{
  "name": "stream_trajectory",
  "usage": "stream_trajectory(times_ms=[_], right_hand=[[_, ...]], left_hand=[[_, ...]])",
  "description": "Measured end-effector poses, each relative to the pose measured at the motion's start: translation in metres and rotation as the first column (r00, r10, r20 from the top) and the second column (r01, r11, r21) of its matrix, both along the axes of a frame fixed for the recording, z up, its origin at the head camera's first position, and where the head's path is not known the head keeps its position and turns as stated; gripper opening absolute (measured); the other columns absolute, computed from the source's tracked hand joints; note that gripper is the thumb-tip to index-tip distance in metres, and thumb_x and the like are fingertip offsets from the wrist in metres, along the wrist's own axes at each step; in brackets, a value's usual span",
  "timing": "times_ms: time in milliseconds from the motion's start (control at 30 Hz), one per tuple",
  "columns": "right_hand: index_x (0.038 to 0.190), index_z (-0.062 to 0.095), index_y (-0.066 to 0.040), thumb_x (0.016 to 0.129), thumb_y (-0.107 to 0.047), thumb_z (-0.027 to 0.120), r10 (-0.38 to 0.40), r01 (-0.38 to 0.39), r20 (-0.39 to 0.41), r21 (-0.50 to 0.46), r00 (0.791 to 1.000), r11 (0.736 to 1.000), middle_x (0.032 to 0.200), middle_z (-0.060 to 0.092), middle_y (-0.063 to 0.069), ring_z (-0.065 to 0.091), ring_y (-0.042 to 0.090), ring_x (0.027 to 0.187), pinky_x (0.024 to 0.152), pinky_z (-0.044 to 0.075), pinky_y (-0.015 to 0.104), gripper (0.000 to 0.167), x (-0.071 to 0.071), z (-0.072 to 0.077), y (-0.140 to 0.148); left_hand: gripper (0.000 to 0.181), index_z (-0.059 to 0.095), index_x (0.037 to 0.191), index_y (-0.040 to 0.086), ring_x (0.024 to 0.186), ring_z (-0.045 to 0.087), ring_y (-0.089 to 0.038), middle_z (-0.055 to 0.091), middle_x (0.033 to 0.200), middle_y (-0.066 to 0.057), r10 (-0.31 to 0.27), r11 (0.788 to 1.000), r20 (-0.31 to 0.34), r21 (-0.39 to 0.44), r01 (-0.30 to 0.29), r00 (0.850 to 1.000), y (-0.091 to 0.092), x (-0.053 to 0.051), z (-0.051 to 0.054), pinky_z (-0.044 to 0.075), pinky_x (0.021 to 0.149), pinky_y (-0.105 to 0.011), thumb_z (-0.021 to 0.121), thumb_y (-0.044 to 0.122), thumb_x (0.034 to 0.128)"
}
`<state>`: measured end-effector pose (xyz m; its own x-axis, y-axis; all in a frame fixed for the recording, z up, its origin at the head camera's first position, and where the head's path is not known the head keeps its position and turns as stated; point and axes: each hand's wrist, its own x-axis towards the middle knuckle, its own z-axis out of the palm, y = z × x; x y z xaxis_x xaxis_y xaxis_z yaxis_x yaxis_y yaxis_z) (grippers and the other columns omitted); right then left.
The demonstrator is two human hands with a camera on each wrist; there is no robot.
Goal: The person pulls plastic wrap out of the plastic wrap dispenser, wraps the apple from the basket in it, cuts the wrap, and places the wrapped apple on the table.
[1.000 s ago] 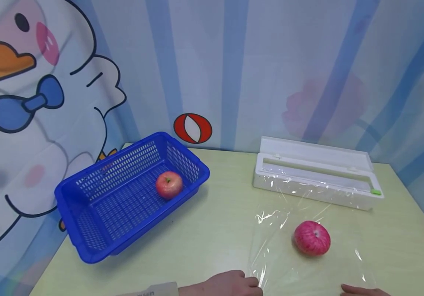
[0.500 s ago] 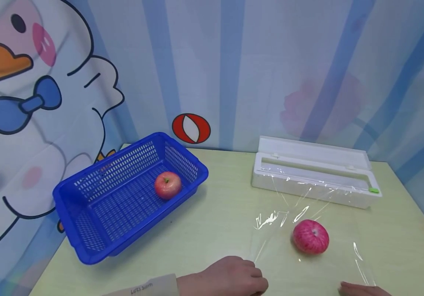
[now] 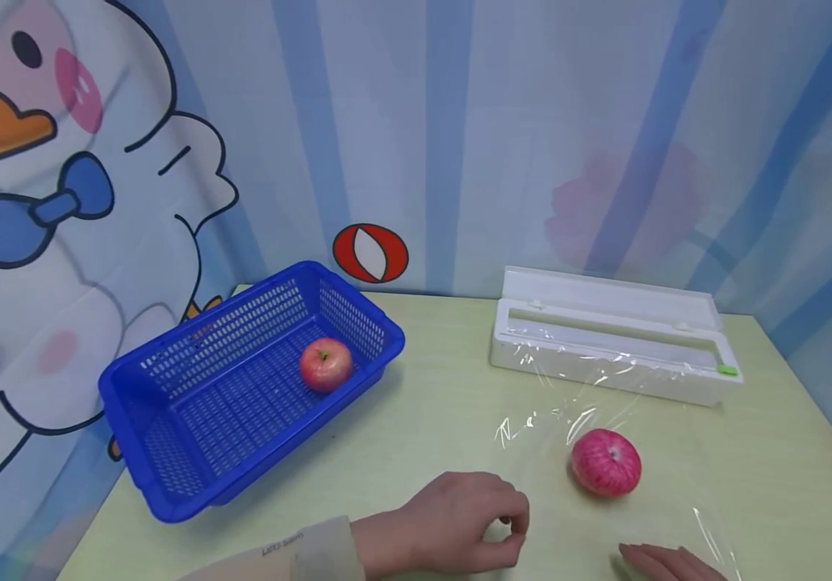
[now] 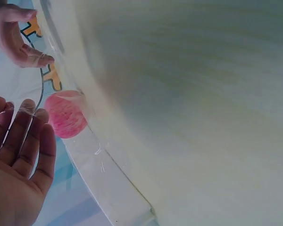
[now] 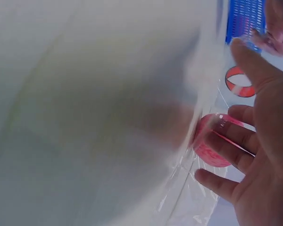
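Observation:
My left hand (image 3: 462,523) pinches the near left part of the clear film (image 3: 706,528) between thumb and index finger; in the left wrist view its other fingers (image 4: 23,141) are spread. At the lower right edge, my right hand (image 3: 670,562) is partly out of frame; the right wrist view shows its thumb and fingers (image 5: 226,150) apart against the film. A pink round fruit (image 3: 606,462) sits beyond and between the hands, within the film's area; whether film covers it I cannot tell. The film runs back to a white dispenser box (image 3: 612,367) with its lid raised.
A blue perforated basket (image 3: 121,403) stands at the left of the pale table (image 3: 430,420), holding a red apple (image 3: 326,365) near its right end. Behind the table hangs a printed cloth (image 3: 386,121). A green piece (image 3: 727,370) sits on the box's right end.
My left hand has moved forward and slightly right, its thumb and index finger now forming a ring. My right hand has shifted left. The film's glints have changed, and the view has shifted slightly.

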<state>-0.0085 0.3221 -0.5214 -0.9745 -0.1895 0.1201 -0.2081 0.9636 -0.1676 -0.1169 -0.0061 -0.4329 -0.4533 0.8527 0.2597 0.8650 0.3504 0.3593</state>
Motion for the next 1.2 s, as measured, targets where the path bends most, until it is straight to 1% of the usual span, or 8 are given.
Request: stream_trajectory(times_ms=[67,167,367,467,567,700,833,1200], right_hand=[[0.128,0.076,-0.029,0.077,-0.078,0.08,0.006,-0.006,-0.01,0.026,1.0,1.0,0.118,0.067,-0.022,0.068,0.01,0.11,0.114,0.044,0.03,0.071,-0.002,0.003,-0.003],[0.126,0.077,-0.029,0.076,-0.086,0.073,0.029,-0.027,-0.038,0.067,0.999,0.997,0.111,0.065,-0.025,0.066,0.007,0.104,0.113,0.046,0.031,0.075,-0.005,0.008,-0.001],[0.127,0.075,-0.029,0.082,-0.091,0.056,0.101,-0.118,0.125,0.142,0.987,0.983,0.108,0.06,-0.027,0.06,-0.002,0.094,0.088,0.061,0.034,0.079,-0.013,0.013,0.029],[0.123,0.076,-0.024,0.087,-0.08,0.065,0.203,-0.217,0.134,0.105,0.97,0.971,0.107,0.061,-0.026,0.059,-0.003,0.09,0.08,0.06,0.028,0.067,-0.016,0.016,0.046],[0.119,0.076,-0.023,0.088,-0.066,0.075,0.217,-0.233,0.174,0.079,0.961,0.969,0.102,0.061,-0.026,0.055,-0.007,0.084,0.075,0.058,0.024,0.053,-0.017,0.019,0.061],[0.116,0.077,-0.027,0.086,-0.045,0.088,0.048,-0.079,0.235,0.124,0.971,0.989,0.097,0.063,-0.027,0.054,-0.008,0.08,0.074,0.057,0.022,0.037,-0.016,0.02,0.072],[0.112,0.078,-0.026,0.084,-0.028,0.092,-0.079,0.048,0.192,0.16,0.978,0.986,0.093,0.065,-0.025,0.057,-0.006,0.078,0.072,0.057,0.022,0.031,-0.013,0.025,0.074],[0.105,0.078,-0.02,0.084,-0.012,0.091,-0.113,0.109,0.023,0.126,0.993,0.986,0.088,0.07,-0.015,0.062,0.006,0.071,0.061,0.054,0.023,0.025,-0.015,0.05,0.072]], left_hand=[[0.01,0.068,0.091,0.026,0.084,0.057,0.006,0.069,0.089,0.013,0.005,1.0,0.017,0.007,-0.005,1.0,0.001,-0.002,0.002,0.036,0.071,-0.003,0.076,0.019,0.0922],[0.01,0.068,0.091,0.026,0.086,0.06,0.004,0.069,0.089,0.014,0.007,1.0,0.023,0.007,-0.007,1.0,0.004,-0.004,0.005,0.036,0.072,-0.003,0.075,0.02,0.0922],[0.01,0.068,0.091,0.025,0.087,0.058,0.006,0.07,0.09,0.013,0.003,1.0,0.057,0.024,-0.004,0.998,0.005,-0.005,0.008,0.037,0.075,-0.002,0.075,0.018,0.0928],[0.01,0.067,0.091,0.024,0.088,0.057,0.006,0.071,0.091,0.012,0.002,0.999,0.084,0.035,-0.005,0.996,0.002,-0.007,0.008,0.038,0.076,-0.003,0.075,0.017,0.0929],[0.01,0.067,0.092,0.025,0.088,0.057,0.006,0.071,0.091,0.013,0.01,0.999,0.092,0.033,-0.013,0.996,0.0,-0.009,0.007,0.038,0.076,-0.003,0.074,0.018,0.0929],[0.008,0.068,0.092,0.025,0.088,0.058,0.006,0.069,0.09,0.015,0.027,0.999,0.107,0.024,-0.03,0.994,-0.003,-0.01,0.006,0.038,0.077,-0.003,0.073,0.019,0.0937],[0.009,0.069,0.092,0.024,0.088,0.057,0.007,0.066,0.089,0.017,0.035,0.999,0.13,0.02,-0.038,0.991,-0.004,-0.013,0.005,0.038,0.077,-0.003,0.074,0.017,0.0935],[0.009,0.069,0.091,0.023,0.09,0.062,0.005,0.069,0.089,0.016,0.058,0.995,0.16,0.073,-0.07,0.985,-0.001,-0.023,0.003,0.042,0.081,-0.005,0.074,0.015,0.0925]])
